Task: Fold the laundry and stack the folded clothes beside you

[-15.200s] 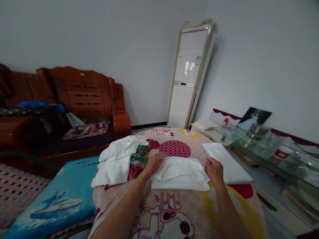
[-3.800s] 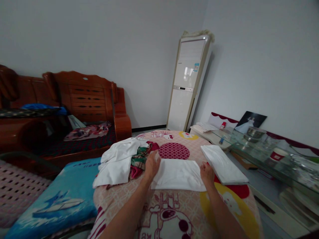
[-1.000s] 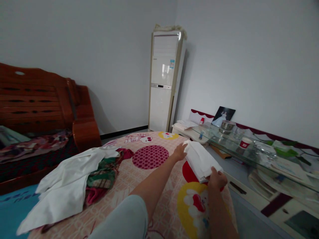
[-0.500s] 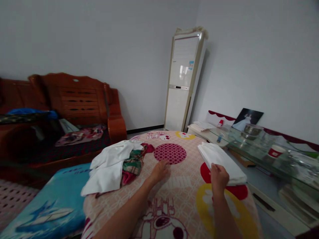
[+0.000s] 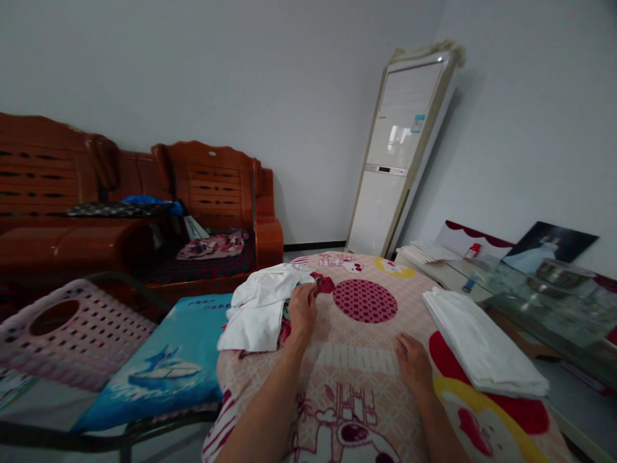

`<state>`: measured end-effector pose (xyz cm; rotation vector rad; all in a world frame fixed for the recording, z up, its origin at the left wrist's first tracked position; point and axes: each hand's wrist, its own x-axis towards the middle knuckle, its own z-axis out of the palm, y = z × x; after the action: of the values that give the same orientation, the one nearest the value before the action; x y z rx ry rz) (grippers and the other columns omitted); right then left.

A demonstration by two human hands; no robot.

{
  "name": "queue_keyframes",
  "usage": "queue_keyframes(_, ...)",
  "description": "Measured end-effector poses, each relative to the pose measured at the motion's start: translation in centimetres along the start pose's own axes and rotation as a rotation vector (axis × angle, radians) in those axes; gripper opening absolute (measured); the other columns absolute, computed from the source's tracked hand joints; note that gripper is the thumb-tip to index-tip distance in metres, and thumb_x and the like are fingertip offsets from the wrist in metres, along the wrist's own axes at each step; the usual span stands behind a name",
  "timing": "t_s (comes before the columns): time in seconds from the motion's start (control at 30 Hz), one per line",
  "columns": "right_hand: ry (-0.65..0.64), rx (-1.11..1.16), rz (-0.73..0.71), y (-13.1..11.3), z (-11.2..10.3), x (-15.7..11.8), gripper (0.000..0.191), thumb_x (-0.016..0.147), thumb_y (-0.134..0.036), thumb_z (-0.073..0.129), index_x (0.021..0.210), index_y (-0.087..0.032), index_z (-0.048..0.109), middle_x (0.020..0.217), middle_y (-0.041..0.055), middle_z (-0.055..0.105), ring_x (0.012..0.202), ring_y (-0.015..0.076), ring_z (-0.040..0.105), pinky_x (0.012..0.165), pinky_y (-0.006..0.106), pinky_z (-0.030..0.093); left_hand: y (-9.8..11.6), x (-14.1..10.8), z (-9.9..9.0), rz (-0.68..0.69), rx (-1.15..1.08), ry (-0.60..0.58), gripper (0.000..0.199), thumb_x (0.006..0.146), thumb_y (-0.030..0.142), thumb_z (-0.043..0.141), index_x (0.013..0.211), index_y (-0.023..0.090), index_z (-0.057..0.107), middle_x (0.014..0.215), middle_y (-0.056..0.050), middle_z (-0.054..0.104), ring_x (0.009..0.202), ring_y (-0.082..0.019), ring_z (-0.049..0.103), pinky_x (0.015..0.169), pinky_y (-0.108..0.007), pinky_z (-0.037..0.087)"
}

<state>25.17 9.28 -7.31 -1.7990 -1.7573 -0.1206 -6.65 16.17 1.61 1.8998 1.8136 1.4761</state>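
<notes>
Patterned surface (image 5: 357,357): it lay beneath the cloths, a blue cushion (image 5: 164,366) standing low at its left edge.
Folded white stack (image 5: 482,344): it rested flat on the right side, well apart from the other cloths.
White cloth (image 5: 260,299): it lay rumpled on the left, partly over a red and green cloth (image 5: 324,283).
Hands: they were apart; the left hand (image 5: 303,312) bent over the pile's right edge, its grip impossible to tell; the right hand (image 5: 413,363), half-open, held nothing.

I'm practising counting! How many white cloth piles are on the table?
2: a loose heap by the left hand, a folded stack right of the right hand. More may be hidden inside.
</notes>
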Motion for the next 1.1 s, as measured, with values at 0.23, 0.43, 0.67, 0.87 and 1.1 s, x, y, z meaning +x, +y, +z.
queue_keyframes(0.23, 0.015, 0.035, 0.014, 0.0, 0.2, 0.0, 0.039, 0.085, -0.03, 0.041, 0.106, -0.012, 0.069, 0.116, 0.0161, 0.066, 0.11, 0.0235, 0.058, 0.102, 0.035, 0.041, -2.5, 0.7, -3.7, -0.135, 0.319, 0.141, 0.044, 0.072, 0.008, 0.049, 0.113, 0.014, 0.065, 0.121, -0.013, 0.062, 0.111, -0.03, 0.051, 0.097, -0.044, 0.035)
queue_keyframes(0.43, 0.09, 0.106, -0.024, 0.5, 0.6, -0.2, 0.04, 0.084, -0.031, 0.041, 0.102, -0.011, 0.071, 0.111, 0.0178, 0.068, 0.105, 0.0259, 0.06, 0.099, 0.04, 0.044, -3.5, 1.6, -3.8, -0.123, 0.257, 0.26, 0.019, 0.079, 0.019, 0.049, 0.085, 0.014, 0.067, 0.089, -0.012, 0.066, 0.088, -0.028, 0.057, 0.085, -0.04, 0.041)
queue_keyframes(0.67, 0.147, 0.254, 0.018, -0.2, 0.0, -0.1, 0.042, 0.082, -0.043, 0.046, 0.093, -0.014, 0.074, 0.106, 0.0179, 0.07, 0.101, 0.0282, 0.063, 0.096, 0.044, 0.046, 4.3, -2.1, -0.1, 0.225, -0.012, 0.058, 0.014, 0.085, 0.018, 0.05, 0.087, 0.019, 0.064, 0.085, -0.007, 0.065, 0.087, -0.022, 0.058, 0.081, -0.033, 0.043)
queue_keyframes(0.87, 0.028, 0.516, 0.156, -2.7, -2.5, -0.4, 0.052, 0.087, -0.057, 0.042, 0.089, -0.014, 0.073, 0.091, 0.0132, 0.073, 0.085, 0.0249, 0.066, 0.081, 0.036, 0.051, 10.4, -8.8, 4.0, 0.397, -0.287, -0.405, 0.013, 0.087, 0.018, 0.051, 0.082, 0.018, 0.063, 0.082, -0.003, 0.064, 0.08, -0.016, 0.06, 0.072, -0.025, 0.045)
queue_keyframes(1.1, -0.079, 0.775, 0.207, -4.7, -3.9, -0.5, 0.056, 0.085, -0.062, 0.044, 0.09, -0.016, 0.075, 0.09, 0.0089, 0.074, 0.087, 0.0243, 0.067, 0.08, 0.033, 0.051, 11.3, -10.7, 3.9, 0.478, -0.421, -0.491, 0.014, 0.088, 0.023, 0.055, 0.097, 0.018, 0.065, 0.092, -0.005, 0.067, 0.084, -0.016, 0.062, 0.079, -0.026, 0.048)
